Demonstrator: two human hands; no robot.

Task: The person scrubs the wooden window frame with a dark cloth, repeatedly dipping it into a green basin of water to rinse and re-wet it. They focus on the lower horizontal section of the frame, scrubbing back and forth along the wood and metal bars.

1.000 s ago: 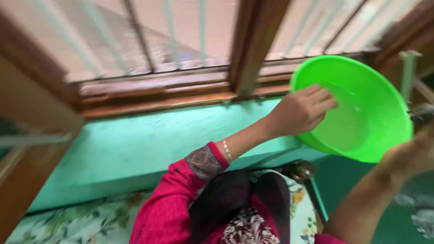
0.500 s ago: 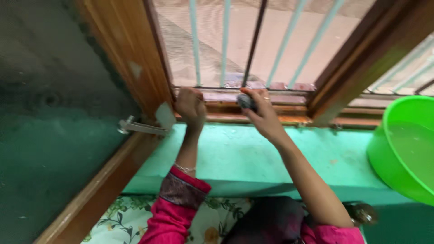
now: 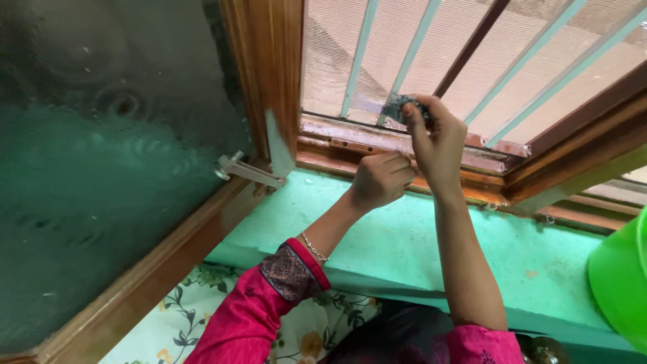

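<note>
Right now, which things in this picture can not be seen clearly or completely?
- Green basin: cut off by the right edge in the head view; its inside is out of sight.
- Grey pad: mostly covered by the right hand, so its shape is unclear.
- Left hand: fist closed on the sill; any contents hidden.
- Behind the glass pane: blurred by its texture.

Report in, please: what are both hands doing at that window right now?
Right hand pinching a grey scrub pad against the light window bars. Left hand fisted, resting at the wooden sill track. Nothing blocking; green basin off right.
</note>
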